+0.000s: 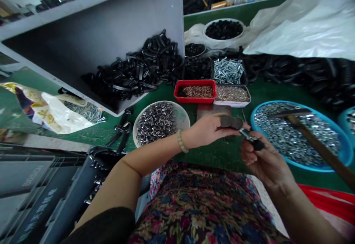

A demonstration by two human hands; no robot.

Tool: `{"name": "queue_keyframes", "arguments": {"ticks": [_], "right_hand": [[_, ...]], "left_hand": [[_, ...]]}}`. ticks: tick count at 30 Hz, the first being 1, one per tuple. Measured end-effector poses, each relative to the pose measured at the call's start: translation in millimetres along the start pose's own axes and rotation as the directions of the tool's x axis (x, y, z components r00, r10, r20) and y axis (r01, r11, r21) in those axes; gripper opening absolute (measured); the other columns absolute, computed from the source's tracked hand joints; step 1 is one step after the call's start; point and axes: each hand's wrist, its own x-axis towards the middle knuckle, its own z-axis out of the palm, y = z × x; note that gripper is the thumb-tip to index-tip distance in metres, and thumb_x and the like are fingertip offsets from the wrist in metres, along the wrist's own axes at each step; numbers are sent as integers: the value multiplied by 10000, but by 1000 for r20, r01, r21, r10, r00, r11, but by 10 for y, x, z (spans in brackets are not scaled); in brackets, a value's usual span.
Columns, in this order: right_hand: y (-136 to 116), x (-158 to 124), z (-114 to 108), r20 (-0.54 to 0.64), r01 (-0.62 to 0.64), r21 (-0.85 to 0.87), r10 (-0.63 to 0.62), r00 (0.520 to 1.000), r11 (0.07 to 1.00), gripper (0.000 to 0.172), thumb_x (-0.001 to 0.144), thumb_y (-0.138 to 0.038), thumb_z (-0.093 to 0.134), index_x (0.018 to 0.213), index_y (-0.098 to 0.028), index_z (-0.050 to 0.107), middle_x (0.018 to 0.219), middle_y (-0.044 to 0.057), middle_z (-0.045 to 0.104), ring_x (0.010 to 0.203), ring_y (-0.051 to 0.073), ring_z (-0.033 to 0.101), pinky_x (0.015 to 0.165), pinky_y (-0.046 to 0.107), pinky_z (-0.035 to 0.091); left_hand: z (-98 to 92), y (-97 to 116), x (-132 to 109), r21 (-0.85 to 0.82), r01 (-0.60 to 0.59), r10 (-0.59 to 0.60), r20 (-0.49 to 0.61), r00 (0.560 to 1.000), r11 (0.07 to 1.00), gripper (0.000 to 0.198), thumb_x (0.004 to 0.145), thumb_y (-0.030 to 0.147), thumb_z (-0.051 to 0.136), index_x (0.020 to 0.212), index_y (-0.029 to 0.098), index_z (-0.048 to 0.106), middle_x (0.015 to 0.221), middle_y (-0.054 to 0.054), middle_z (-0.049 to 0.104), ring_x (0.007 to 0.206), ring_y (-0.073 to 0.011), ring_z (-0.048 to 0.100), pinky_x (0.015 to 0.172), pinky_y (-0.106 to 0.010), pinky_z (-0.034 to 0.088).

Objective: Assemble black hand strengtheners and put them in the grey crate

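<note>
Both my hands meet over the bench's front middle around a small part: a black knob (258, 145) with a shiny metal bolt (246, 134) sticking out of it. My right hand (267, 162) is closed, pinching the part at its knob end. From the left, my left hand (209, 130) reaches across with its fingers together at the bolt's far end. A dark cover (231, 122) wraps one of its fingers. What exactly the left fingertips grip is partly hidden. Beneath the left hand lies a flat metal plate (202, 111) on the green bench.
A white bowl of metal rings (183, 116) stands left, a blue basin of metal pieces (342, 151) right, with a hammer (313, 136) across it. Behind are a red tray of small screws (180, 99), a bolt tray (227, 70) and a grey bin (155, 3) of black handles.
</note>
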Motion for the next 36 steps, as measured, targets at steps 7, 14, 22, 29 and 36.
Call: {"name": "queue_keyframes", "arguments": {"ticks": [7, 14, 22, 29, 36], "right_hand": [[26, -128, -23, 8, 89, -377, -93, 996, 922, 168, 843, -360, 643, 997, -298, 665, 865, 53, 700, 750, 193, 673, 699, 330, 576], [131, -9, 22, -30, -137, 253, 149, 988, 958, 247, 727, -390, 761, 930, -333, 631, 658, -29, 579, 434, 77, 485, 388, 185, 448], [212, 24, -62, -104, -71, 129, 85, 991, 989, 210, 718, -349, 773, 880, -283, 658, 707, -7, 643, 544, 126, 608, 485, 234, 525], [261, 66, -118, -41, 2, -8, -3, 999, 1000, 138, 799, -336, 710, 911, -279, 652, 782, 3, 689, 607, 124, 645, 596, 247, 558], [313, 175, -31, -2, -14, 19, 14, 1000, 1000, 174, 797, -328, 717, 945, -273, 642, 835, 16, 711, 653, 137, 678, 615, 263, 573]], "left_hand": [[-112, -52, 49, -285, 329, -251, 278, 927, 900, 191, 807, 196, 641, 979, 117, 666, 915, -59, 702, 846, -147, 665, 844, -313, 525], [12, -52, -7, 80, -21, 18, 37, 999, 997, 183, 853, 115, 509, 890, 113, 688, 1237, -143, 608, 1217, -217, 532, 1095, -393, 385], [-70, 53, -41, 174, -129, 101, 162, 982, 976, 310, 864, 79, 450, 994, 185, 710, 1334, -86, 567, 1299, -205, 466, 1142, -360, 317], [-444, 156, -398, -40, 166, -156, 190, 969, 985, 337, 935, 267, 458, 1250, 212, 564, 1038, -68, 707, 1111, -188, 608, 986, -299, 448], [-1795, -732, -1582, 299, 948, -474, -822, 316, 114, 320, 808, 236, 606, 1067, 52, 568, 1095, -257, 623, 1145, -397, 537, 948, -521, 395]]}}
